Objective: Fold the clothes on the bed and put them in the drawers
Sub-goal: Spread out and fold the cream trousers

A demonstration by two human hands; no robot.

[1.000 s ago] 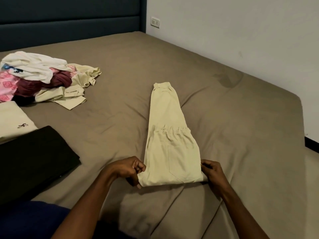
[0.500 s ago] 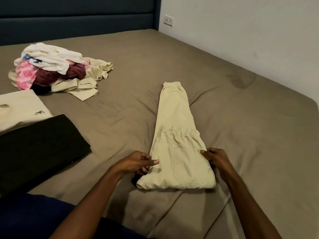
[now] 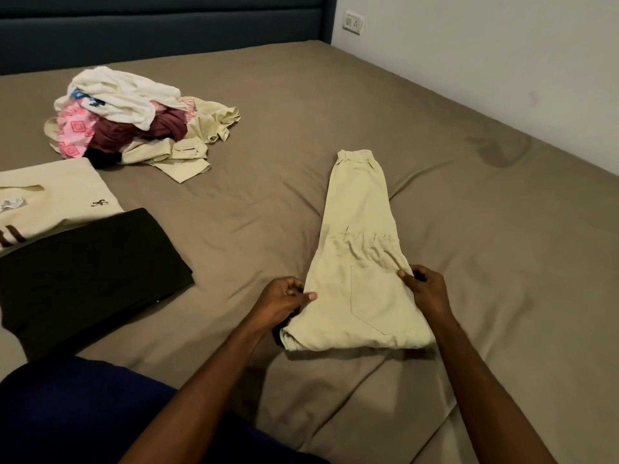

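Dim, warm indoor light; soft shadows, slightly soft focus, wide-angle bending at edges.

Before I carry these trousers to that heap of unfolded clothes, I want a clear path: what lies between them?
Head view: only bare brown sheet lies between the trousers and the heap.

There are two hands, a left hand [image 3: 284, 301] and a right hand [image 3: 427, 291]. Three folded clothes lie on one bed [image 3: 335, 105]: pants [image 3: 360, 262], a black one [image 3: 90, 266], a cream shirt [image 3: 60, 195]. One pile [image 3: 134, 118] sits far left.

Single head-worn view, looking forward and down, near over the bed [image 3: 335, 95]
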